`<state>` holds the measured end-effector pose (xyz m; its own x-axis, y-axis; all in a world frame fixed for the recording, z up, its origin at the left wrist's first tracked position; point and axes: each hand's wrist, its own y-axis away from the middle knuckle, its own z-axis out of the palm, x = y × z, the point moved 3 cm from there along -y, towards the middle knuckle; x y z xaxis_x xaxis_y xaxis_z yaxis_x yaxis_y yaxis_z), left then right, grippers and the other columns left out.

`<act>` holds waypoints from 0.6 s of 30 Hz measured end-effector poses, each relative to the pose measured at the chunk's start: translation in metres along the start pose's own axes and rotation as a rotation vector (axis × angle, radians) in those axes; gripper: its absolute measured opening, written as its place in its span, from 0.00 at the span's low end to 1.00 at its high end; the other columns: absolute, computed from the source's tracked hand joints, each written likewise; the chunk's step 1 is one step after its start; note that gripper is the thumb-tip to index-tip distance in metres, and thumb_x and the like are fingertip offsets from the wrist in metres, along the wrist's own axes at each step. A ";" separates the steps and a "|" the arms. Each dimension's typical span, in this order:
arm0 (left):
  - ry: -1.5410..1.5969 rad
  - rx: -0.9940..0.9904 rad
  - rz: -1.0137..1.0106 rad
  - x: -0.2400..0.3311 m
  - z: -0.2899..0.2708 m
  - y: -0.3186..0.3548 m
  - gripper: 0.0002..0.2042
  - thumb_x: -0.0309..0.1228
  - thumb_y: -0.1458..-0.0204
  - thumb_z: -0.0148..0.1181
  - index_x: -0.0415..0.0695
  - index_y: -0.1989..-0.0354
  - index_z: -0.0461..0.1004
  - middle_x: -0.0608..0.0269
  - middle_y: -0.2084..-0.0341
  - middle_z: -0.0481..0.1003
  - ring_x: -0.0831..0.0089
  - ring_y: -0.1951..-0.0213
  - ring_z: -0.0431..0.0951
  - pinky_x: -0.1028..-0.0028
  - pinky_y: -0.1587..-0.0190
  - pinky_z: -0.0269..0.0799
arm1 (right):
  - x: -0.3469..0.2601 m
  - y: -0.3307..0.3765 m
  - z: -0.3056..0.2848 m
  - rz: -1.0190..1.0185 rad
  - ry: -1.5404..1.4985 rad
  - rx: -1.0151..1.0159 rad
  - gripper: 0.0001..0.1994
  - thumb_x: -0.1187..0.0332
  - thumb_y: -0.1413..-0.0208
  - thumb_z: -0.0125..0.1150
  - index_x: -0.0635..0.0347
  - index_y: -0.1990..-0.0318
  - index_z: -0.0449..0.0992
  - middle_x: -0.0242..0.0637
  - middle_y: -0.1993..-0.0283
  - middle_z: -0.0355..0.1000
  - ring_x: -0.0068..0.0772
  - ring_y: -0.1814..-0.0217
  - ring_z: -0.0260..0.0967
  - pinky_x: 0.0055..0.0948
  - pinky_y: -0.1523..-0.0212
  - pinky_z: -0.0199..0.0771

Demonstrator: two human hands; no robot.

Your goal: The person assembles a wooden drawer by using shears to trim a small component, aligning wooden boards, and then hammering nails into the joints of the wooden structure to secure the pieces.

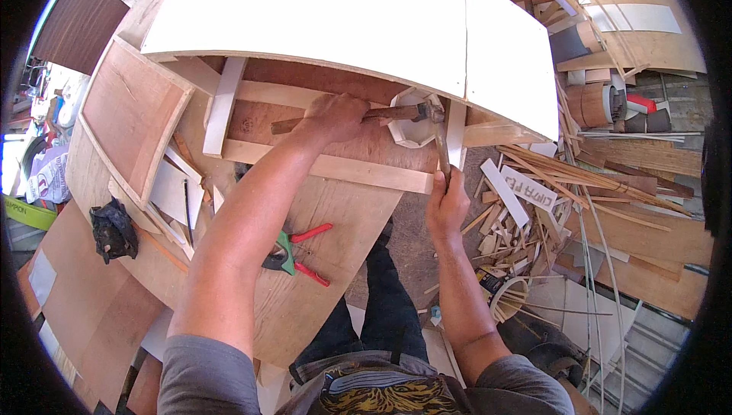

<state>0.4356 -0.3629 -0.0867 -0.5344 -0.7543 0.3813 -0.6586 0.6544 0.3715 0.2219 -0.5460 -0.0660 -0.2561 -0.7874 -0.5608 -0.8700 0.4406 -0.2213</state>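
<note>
My left hand (339, 116) is closed round a brown wooden bar (286, 126) inside the open front of a white-topped wooden cabinet frame (328, 162). The bar's right end meets the metal head of a hammer (444, 152). My right hand (448, 203) grips that hammer low on its wooden handle, which stands nearly upright in view. Behind the hammer head sits a white, many-sided ring-like piece (412, 140), partly covered by the tools. Whether the bar is a tool's handle or a plain piece of wood, I cannot tell.
Red-handled pliers or cutters with a green body (288, 253) lie on the plywood bench (335, 224). A framed panel (133, 114) and a black plastic bag (114, 230) are at left. Wood strips (602, 178), offcuts (499, 243) and a bucket (512, 291) crowd the right.
</note>
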 end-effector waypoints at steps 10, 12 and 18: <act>0.024 -0.017 -0.021 0.007 -0.009 0.003 0.31 0.62 0.38 0.45 0.47 0.57 0.83 0.50 0.54 0.81 0.52 0.48 0.80 0.51 0.43 0.74 | -0.003 -0.017 0.012 0.053 0.216 -0.121 0.16 0.58 0.31 0.53 0.61 0.47 0.71 0.53 0.63 0.78 0.59 0.63 0.78 0.52 0.67 0.76; 0.022 -0.026 -0.040 0.006 -0.007 0.003 0.31 0.62 0.38 0.45 0.46 0.57 0.83 0.50 0.54 0.81 0.52 0.47 0.79 0.51 0.43 0.73 | -0.005 -0.015 0.011 0.053 0.206 -0.150 0.16 0.58 0.32 0.53 0.61 0.47 0.71 0.53 0.62 0.78 0.59 0.63 0.78 0.52 0.67 0.76; -0.002 0.069 0.021 0.007 -0.003 0.004 0.29 0.61 0.38 0.48 0.48 0.54 0.83 0.53 0.55 0.82 0.56 0.48 0.81 0.56 0.45 0.75 | -0.020 -0.008 -0.002 -0.141 0.035 0.082 0.15 0.60 0.32 0.54 0.61 0.47 0.72 0.52 0.64 0.77 0.59 0.63 0.78 0.49 0.66 0.77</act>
<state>0.4309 -0.3650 -0.0797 -0.5497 -0.7406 0.3864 -0.6822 0.6650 0.3040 0.2334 -0.5348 -0.0516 -0.1495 -0.8579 -0.4915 -0.8617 0.3568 -0.3608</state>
